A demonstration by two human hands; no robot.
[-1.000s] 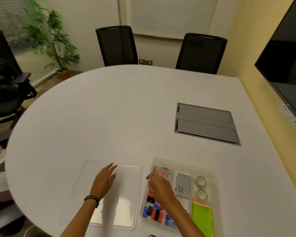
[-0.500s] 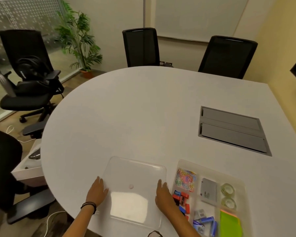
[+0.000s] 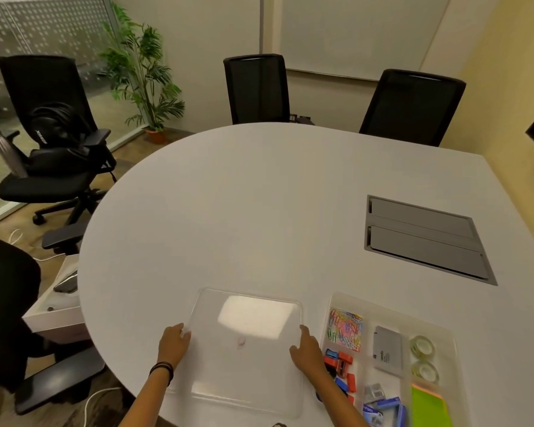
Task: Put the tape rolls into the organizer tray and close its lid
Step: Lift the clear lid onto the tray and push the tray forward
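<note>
Two clear tape rolls [image 3: 423, 357] in tray [image 3: 450, 337], lid [image 3: 247, 346] off.

An office meeting room is indicated. A large white table [image 3: 259, 211] is ringed by black chairs [image 3: 256, 87] at 12 and 1 o'clock. A cable hatch [image 3: 423, 238] is set at 2 o'clock. A whiteboard [image 3: 352, 32] and plant [image 3: 142, 66] are seen.

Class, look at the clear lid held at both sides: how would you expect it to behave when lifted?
The clear lid looks thin and broad, so probably light and slightly bendy. Its glossy glare suggests slippery plastic. The left hand and right hand at opposite edges should keep it level.
</note>
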